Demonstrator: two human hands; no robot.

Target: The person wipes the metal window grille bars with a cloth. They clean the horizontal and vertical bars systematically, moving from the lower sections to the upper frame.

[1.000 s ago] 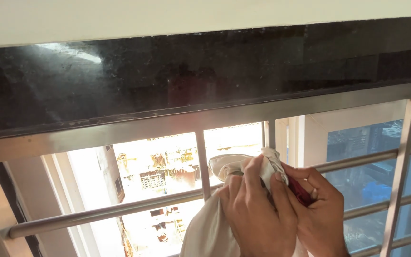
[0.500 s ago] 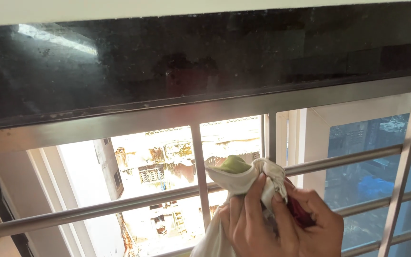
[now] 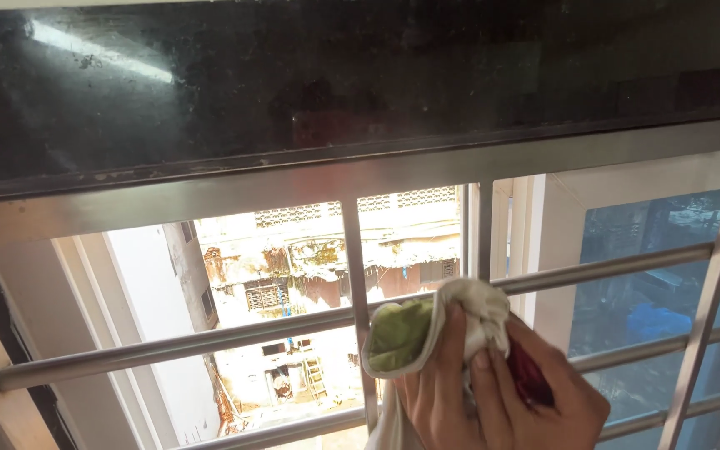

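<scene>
In the lower right of the frame, the left hand (image 3: pixel 439 392) and the right hand (image 3: pixel 543 396) are both closed around a white and green cloth (image 3: pixel 427 329), which touches the metal window bar (image 3: pixel 293 329).

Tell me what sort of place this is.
Probably an upper-floor room in a home, at a barred window. Steel grille bars cross it, a dark polished stone slab runs above, and old buildings show outside, below. Both hands grip a white cloth.

Dark stone slab (image 3: pixel 310 83), buildings outside (image 3: pixel 327 258)
</scene>
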